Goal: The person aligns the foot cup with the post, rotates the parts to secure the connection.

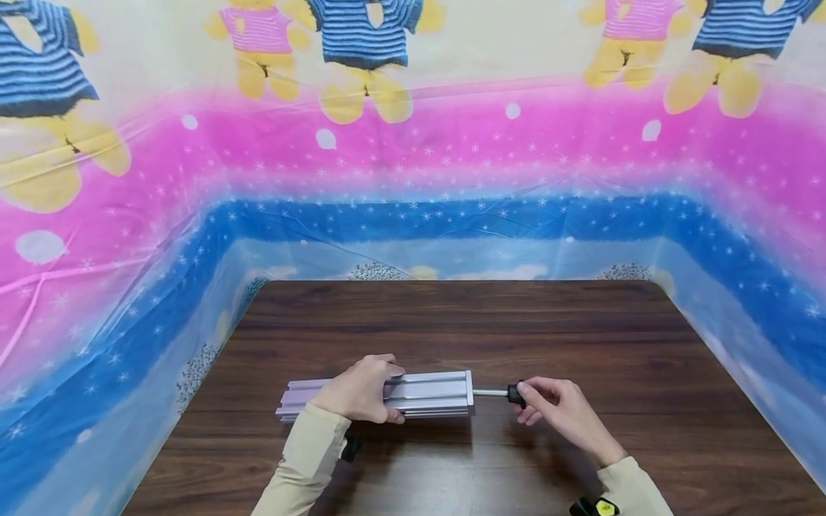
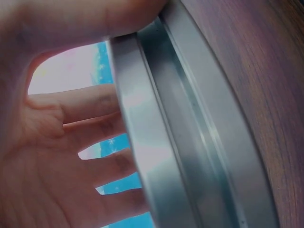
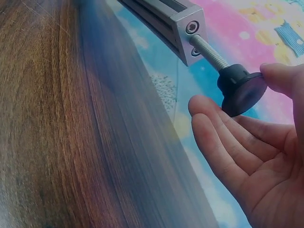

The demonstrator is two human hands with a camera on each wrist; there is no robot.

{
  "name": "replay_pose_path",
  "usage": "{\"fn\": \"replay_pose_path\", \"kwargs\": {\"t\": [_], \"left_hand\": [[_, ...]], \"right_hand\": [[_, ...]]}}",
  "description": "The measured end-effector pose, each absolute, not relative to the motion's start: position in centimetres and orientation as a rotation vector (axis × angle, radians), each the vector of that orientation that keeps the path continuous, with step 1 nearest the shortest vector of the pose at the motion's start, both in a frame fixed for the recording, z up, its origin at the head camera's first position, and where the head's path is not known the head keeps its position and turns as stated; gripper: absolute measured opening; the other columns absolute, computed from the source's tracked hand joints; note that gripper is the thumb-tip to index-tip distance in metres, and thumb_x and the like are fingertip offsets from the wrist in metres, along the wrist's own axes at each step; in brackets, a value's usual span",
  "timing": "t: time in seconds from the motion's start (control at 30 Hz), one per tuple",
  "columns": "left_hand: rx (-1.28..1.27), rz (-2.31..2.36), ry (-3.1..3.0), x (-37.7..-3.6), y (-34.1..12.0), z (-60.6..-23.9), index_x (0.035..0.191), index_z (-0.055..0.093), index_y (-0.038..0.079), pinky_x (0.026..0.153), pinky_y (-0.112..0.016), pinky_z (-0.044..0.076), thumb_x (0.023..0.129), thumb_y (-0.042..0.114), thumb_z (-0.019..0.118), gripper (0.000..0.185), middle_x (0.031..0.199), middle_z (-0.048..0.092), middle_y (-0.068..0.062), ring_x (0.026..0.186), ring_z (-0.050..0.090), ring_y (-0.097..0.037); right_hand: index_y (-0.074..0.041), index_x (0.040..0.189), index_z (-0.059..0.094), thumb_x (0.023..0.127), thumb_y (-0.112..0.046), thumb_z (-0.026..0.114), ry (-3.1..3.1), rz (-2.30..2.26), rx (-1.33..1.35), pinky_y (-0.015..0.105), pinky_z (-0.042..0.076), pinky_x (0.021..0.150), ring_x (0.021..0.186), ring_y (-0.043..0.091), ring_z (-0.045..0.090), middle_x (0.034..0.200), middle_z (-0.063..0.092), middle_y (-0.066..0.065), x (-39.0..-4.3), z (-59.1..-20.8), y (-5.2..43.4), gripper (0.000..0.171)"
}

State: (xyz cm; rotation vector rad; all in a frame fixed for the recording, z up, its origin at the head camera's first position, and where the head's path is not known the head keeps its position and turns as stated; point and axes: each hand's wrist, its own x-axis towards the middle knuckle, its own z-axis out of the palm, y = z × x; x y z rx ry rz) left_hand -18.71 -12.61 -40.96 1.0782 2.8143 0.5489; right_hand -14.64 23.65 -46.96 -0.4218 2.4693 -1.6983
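A silver aluminium profile (image 1: 429, 393) lies lengthwise on the dark wooden table (image 1: 452, 315). My left hand (image 1: 361, 390) grips its left half, fingers over the far side and thumb on the near side; the left wrist view shows the fingers (image 2: 90, 109) curled behind the profile (image 2: 190, 142). From its right end face (image 3: 190, 28) a threaded stud (image 3: 209, 50) sticks out, ending in a black round foot (image 3: 242, 90). My right hand (image 1: 538, 400) pinches that foot (image 1: 514, 393) between thumb (image 3: 280, 76) and fingertips, palm open below.
Plastic sheeting printed with bears and pink and blue star bands (image 1: 413, 158) walls in the table on three sides. Black wrist-mounted devices show at my left sleeve (image 1: 351, 448) and right sleeve (image 1: 594, 507). Bare tabletop lies behind the profile.
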Motion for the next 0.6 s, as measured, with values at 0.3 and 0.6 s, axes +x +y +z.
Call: {"fn": "replay_pose_path", "kwargs": {"t": [0.3,0.6], "left_hand": [[1.086,0.536,2.824,-18.64,-12.53,-41.03,0.118,0.071,0.000,0.076,-0.038,0.052,0.069,0.028,0.092,0.060,0.103,0.064,-0.007,0.087,0.060,-0.022],[1.077,0.544,2.826,-18.70,-12.32,-40.96,0.118,0.071,0.000,0.074,-0.035,0.050,0.069,0.028,0.093,0.061,0.100,0.063,-0.005,0.083,0.056,-0.018]], "right_hand": [[-0.007,0.142,0.054,0.100,-0.017,0.065,2.516,-1.738,-0.565,0.035,0.059,0.082,0.098,0.017,0.072,0.126,0.063,0.025,-13.83,-47.12,23.99,0.044],[-0.007,0.137,0.059,0.093,-0.007,0.073,2.562,-1.758,-0.770,0.030,0.058,0.086,0.103,0.012,0.071,0.129,0.064,0.019,-13.90,-47.25,24.53,0.046]]}}
